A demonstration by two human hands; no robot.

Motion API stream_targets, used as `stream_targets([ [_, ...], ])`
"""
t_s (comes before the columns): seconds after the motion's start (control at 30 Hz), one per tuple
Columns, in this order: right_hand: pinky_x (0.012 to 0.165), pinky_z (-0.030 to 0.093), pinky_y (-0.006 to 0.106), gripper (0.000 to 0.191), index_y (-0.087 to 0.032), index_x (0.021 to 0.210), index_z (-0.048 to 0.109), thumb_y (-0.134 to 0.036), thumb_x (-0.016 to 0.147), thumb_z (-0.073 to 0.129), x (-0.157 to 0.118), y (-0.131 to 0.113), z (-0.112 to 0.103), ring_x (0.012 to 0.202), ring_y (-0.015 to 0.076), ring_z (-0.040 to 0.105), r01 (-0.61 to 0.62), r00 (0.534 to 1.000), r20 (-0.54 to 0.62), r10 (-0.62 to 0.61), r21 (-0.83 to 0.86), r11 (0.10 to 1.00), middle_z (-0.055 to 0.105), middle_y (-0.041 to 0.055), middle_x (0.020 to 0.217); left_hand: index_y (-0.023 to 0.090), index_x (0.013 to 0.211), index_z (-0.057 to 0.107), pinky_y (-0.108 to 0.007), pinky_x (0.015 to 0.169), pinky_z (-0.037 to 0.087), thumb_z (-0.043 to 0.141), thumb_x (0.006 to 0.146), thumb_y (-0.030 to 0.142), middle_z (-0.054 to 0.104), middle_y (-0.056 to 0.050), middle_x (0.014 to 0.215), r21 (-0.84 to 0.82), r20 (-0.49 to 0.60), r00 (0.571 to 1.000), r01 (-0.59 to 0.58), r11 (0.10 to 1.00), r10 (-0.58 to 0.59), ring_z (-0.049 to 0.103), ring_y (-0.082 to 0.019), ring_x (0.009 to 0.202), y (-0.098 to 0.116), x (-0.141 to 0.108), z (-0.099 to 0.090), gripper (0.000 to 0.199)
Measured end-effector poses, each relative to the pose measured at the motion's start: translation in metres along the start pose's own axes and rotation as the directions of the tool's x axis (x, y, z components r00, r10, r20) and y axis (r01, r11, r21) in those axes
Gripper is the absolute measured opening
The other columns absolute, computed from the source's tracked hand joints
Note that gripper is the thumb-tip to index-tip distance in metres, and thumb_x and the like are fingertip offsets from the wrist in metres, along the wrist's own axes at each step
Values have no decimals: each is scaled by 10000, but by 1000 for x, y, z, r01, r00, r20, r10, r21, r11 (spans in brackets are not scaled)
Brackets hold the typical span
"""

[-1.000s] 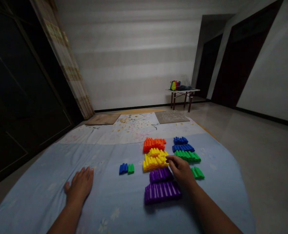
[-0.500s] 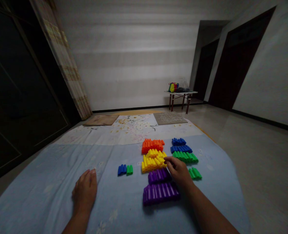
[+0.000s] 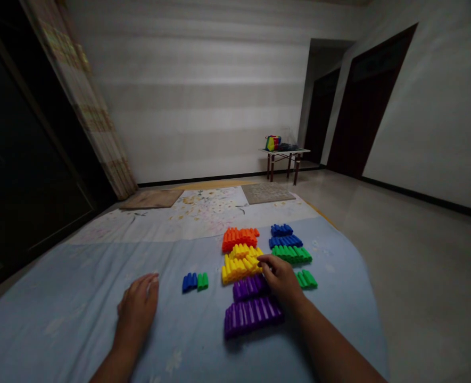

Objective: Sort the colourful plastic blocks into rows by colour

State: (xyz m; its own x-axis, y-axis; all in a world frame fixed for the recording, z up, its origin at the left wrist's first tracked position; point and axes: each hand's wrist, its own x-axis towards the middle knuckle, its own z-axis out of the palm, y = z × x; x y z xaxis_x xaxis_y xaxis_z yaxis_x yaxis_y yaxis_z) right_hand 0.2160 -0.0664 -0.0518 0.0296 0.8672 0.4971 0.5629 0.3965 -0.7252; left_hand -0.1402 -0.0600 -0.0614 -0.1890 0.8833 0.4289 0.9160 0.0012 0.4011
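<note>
My right hand (image 3: pixel 280 276) reaches over the purple tubes (image 3: pixel 253 314), its fingers pinched at the right edge of a pile of yellow plastic tubes (image 3: pixel 239 266). The tube at my fingertips is partly hidden by them. Behind the yellow pile lie orange tubes (image 3: pixel 239 239). To the right of that hand are rows of blue tubes (image 3: pixel 285 241) and green tubes (image 3: pixel 293 254). My left hand (image 3: pixel 139 300) rests on the cloth with its fingers stretched out, holding nothing. Between my hands sits a small group of blue tubes (image 3: pixel 189 282) and green tubes (image 3: pixel 203 281).
A light-blue cloth (image 3: pixel 171 330) with a floral far part covers the table. At its far edge lie a brown board (image 3: pixel 153 199) and a grey patterned board (image 3: pixel 267 193). A small folding table (image 3: pixel 285 151) holding a colourful bag stands by the wall.
The whole view has shifted, so the tubes and room appear farther left. My right hand stays at the yellow pile's edge, and my left hand still rests on the cloth.
</note>
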Motion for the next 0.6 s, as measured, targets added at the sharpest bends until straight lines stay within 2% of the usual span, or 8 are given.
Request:
stream_targets([
  [0.07, 723, 487, 283, 233, -177, 912, 637, -207, 790, 442, 0, 1, 0, 789, 170, 631, 5, 1000, 6, -5, 7, 1000, 684, 58, 852, 191, 1025, 578, -409, 913, 397, 287, 823, 448, 586, -85, 1097, -25, 17, 1000, 18, 1000, -18, 519, -227, 1041, 28, 4, 2, 438],
  [0.13, 727, 486, 283, 232, -179, 911, 636, -208, 791, 439, 0, 1, 0, 787, 169, 630, 13, 1000, 4, -13, 13, 1000, 683, 56, 846, 214, 1043, 576, -409, 916, 380, 331, 817, 442, 588, -71, 1119, -66, 96, 991, -85, 994, 91, 514, -217, 1055, 51, 5, 7, 404],
  [0.23, 729, 486, 280, 235, -185, 909, 636, -204, 795, 431, 1, -1, 0, 757, 160, 628, 21, 1000, 4, -21, 21, 1000, 681, 45, 825, 256, 1099, 564, -428, 954, 310, 423, 788, 421, 594, -57, 1157, -94, 293, 916, -258, 962, 274, 492, -217, 1100, 73, 5, 15, 379],
  [0.33, 750, 483, 282, 235, -195, 915, 637, -185, 791, 438, 0, -7, 0, 781, 158, 623, 42, 999, 15, -43, 25, 999, 680, 40, 844, 276, 1141, 544, -445, 982, 237, 506, 732, 391, 584, -54, 1193, -65, 452, 838, -312, 948, 307, 467, -231, 1142, 78, 8, 23, 427],
  [0.43, 789, 471, 289, 240, -205, 917, 641, -158, 785, 447, 0, -14, 2, 845, 162, 613, 87, 996, 34, -88, 27, 996, 680, 44, 884, 295, 1104, 566, -452, 991, 193, 541, 682, 359, 598, -40, 1180, -4, 537, 801, -310, 951, 264, 463, -239, 1152, 74, 17, 30, 428],
  [0.5, 798, 466, 292, 239, -210, 917, 643, -155, 785, 452, 0, -18, 2, 850, 161, 609, 106, 994, 36, -107, 30, 994, 681, 44, 883, 313, 1062, 588, -448, 987, 190, 547, 664, 348, 611, -24, 1161, 19, 551, 797, -310, 951, 248, 474, -239, 1141, 72, 23, 35, 401],
  [0.6, 799, 463, 284, 239, -204, 914, 644, -151, 781, 453, 2, -22, -2, 844, 156, 609, 100, 995, -10, -100, 54, 994, 681, 44, 878, 327, 1014, 613, -442, 977, 209, 545, 653, 336, 630, -2, 1127, 63, 525, 822, -295, 953, 220, 500, -240, 1112, 73, 29, 38, 367],
])
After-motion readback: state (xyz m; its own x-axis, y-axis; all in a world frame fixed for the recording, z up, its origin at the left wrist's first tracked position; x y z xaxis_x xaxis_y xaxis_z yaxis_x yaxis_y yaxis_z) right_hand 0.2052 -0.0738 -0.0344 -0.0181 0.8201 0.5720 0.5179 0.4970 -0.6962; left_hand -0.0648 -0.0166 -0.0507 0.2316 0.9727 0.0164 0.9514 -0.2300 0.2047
